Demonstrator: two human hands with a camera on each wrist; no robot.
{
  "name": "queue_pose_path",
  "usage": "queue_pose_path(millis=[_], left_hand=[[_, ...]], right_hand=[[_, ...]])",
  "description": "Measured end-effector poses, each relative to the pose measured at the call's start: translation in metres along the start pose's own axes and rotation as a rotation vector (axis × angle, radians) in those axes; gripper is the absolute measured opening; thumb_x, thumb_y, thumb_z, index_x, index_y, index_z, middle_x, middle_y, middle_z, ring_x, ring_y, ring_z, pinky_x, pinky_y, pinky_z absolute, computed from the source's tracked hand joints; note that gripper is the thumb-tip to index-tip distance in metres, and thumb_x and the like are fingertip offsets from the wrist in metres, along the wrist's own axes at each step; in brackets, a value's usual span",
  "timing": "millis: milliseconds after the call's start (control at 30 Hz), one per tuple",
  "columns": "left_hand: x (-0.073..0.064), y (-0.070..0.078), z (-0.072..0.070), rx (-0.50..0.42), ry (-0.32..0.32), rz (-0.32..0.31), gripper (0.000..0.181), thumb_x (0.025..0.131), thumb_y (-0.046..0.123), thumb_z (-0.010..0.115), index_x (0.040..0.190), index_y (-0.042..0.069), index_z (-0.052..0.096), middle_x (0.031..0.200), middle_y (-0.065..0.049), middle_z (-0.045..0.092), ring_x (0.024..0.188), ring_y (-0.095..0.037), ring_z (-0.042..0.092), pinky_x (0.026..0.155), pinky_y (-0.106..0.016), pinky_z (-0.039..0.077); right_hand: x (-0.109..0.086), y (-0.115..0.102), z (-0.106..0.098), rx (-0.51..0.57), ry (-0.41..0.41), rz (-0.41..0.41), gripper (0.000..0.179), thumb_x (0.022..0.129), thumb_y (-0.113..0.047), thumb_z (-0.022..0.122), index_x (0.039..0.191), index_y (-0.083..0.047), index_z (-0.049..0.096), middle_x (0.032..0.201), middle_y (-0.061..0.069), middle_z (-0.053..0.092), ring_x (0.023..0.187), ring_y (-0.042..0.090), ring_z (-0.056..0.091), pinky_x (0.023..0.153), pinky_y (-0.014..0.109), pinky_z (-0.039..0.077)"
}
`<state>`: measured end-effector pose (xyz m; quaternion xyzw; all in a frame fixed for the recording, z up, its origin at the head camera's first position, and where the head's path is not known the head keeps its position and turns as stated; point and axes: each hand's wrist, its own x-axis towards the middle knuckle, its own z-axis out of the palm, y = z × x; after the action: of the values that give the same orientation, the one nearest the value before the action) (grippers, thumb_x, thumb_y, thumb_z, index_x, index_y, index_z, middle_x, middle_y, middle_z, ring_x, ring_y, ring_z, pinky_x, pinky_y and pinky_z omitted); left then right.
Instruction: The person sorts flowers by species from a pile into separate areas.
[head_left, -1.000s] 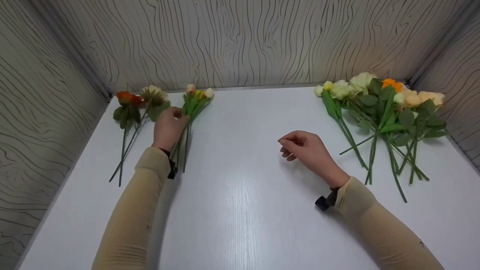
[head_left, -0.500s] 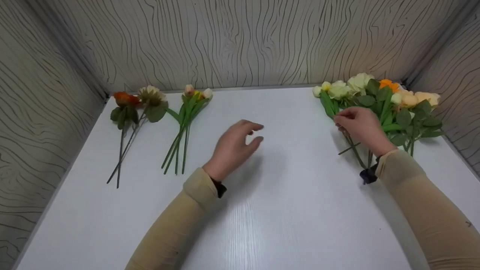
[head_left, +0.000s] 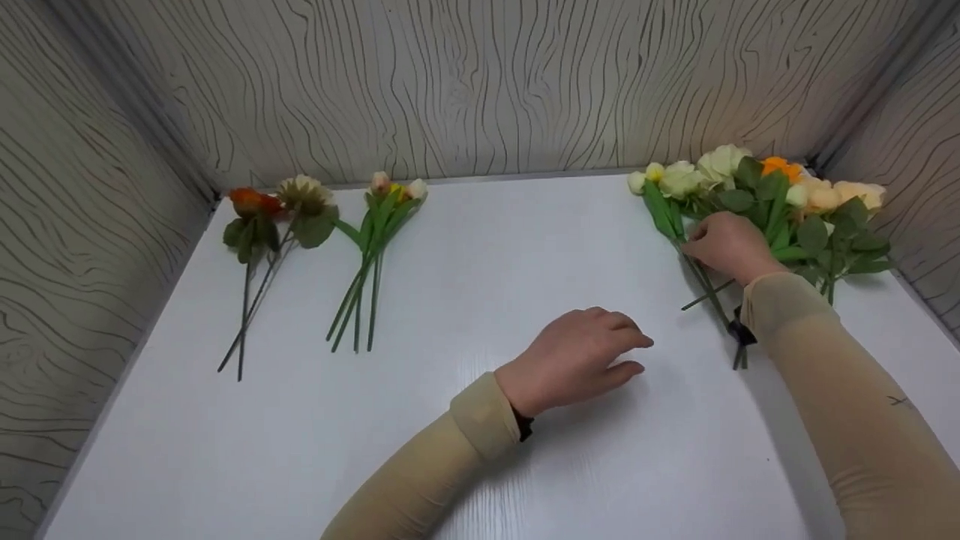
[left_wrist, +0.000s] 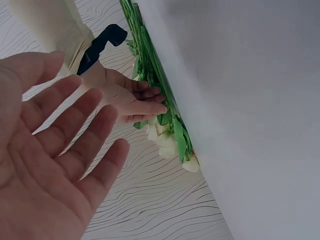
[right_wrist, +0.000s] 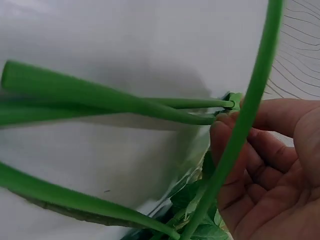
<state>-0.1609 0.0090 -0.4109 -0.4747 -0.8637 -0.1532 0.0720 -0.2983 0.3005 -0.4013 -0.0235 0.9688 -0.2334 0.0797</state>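
Observation:
At the right pile, my right hand (head_left: pixel 731 244) pinches a tulip stem (head_left: pixel 701 277) just below its leaves. In the right wrist view the fingertips (right_wrist: pixel 222 127) meet at the stem (right_wrist: pixel 165 111), and another green stem crosses in front of them. The tulips' small white and yellow heads (head_left: pixel 645 178) lie at the back edge of the table. My left hand (head_left: pixel 574 360) hovers over the table, its fingers spread and holding nothing. In the left wrist view its palm (left_wrist: pixel 45 175) faces the camera, with the right hand (left_wrist: pixel 131 97) among the green stems beyond.
Cream roses (head_left: pixel 724 166), an orange flower (head_left: pixel 781 169) and peach roses (head_left: pixel 859 196) lie in the right pile. Several tulips (head_left: pixel 379 225) lie left of centre. Further left are a red-orange flower (head_left: pixel 251 202) and a cream one (head_left: pixel 304 196). Patterned walls (head_left: pixel 480 90) enclose the white table (head_left: pixel 480 262).
My left hand has left the left tulips and swung right across the table. The right hand has moved right and back to the pile and taken hold of a tulip stem.

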Motion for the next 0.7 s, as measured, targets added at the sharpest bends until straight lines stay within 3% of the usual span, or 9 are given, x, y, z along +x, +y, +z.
queue_pose_path(millis=[267,500,600,700], left_hand=[[-0.004,-0.004,0.003,-0.035,-0.007,-0.035,0.027,0.101,0.029,0.067,0.126,0.021,0.074,0.12,0.009,0.069,0.108,-0.01,0.063,0.092,-0.02,0.047],[-0.004,-0.014,-0.002,-0.121,0.025,-0.1,0.025,0.103,0.028,0.064,0.124,0.02,0.075,0.119,0.008,0.07,0.11,-0.008,0.064,0.095,-0.019,0.047],[-0.006,-0.023,-0.005,-0.212,0.064,-0.177,0.023,0.103,0.026,0.064,0.121,0.019,0.076,0.117,0.009,0.071,0.11,-0.006,0.064,0.094,-0.019,0.047],[-0.009,-0.038,-0.009,-0.369,0.12,-0.328,0.022,0.104,0.027,0.063,0.119,0.019,0.077,0.113,0.011,0.072,0.105,-0.003,0.063,0.09,-0.02,0.049]], right_hand=[[-0.001,-0.003,0.001,-0.081,-0.096,0.042,0.025,0.091,-0.017,0.07,0.095,0.007,0.067,0.082,0.015,0.061,0.074,0.03,0.053,0.061,0.04,0.047],[-0.006,-0.018,0.01,-0.035,-0.074,0.024,0.027,0.092,-0.019,0.07,0.101,0.006,0.07,0.09,0.017,0.067,0.078,0.029,0.057,0.064,0.039,0.049],[-0.009,-0.035,0.015,0.004,-0.074,0.013,0.028,0.096,-0.022,0.068,0.107,0.004,0.071,0.096,0.016,0.067,0.082,0.029,0.057,0.066,0.038,0.049],[-0.014,-0.057,0.022,0.052,-0.054,-0.021,0.028,0.099,-0.025,0.067,0.109,0.001,0.071,0.098,0.014,0.067,0.084,0.027,0.057,0.068,0.037,0.049]])
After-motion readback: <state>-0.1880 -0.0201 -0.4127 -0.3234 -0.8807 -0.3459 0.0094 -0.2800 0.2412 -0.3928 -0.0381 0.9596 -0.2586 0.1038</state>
